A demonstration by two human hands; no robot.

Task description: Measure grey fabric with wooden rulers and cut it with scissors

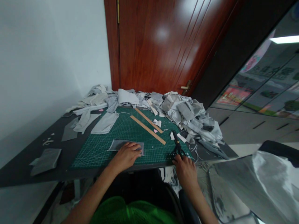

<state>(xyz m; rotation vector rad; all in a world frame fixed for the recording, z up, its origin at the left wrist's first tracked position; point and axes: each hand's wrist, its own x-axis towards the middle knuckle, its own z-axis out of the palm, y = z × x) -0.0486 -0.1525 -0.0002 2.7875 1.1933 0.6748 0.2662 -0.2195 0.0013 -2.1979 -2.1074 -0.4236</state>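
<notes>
My left hand (129,154) lies over a small grey rectangle of fabric (118,144) near the front of the green cutting mat (98,147). Its fingers rest flat on the right half of the cloth and cover part of it. At the mat's front right corner, my right hand (185,170) has its fingers on the handles of black scissors (177,145). The blades point away from me, towards small white scraps. Two wooden rulers (148,129) lie slantwise between the hands, farther back, with a small pink piece (155,131) beside them.
A heap of grey and white fabric scraps (187,110) covers the back right. More cloth pieces (90,113) lie at the back left. Folded grey fabric (46,161) sits on the dark table (77,174) at left. A chair draped in grey cloth (254,180) stands to the right.
</notes>
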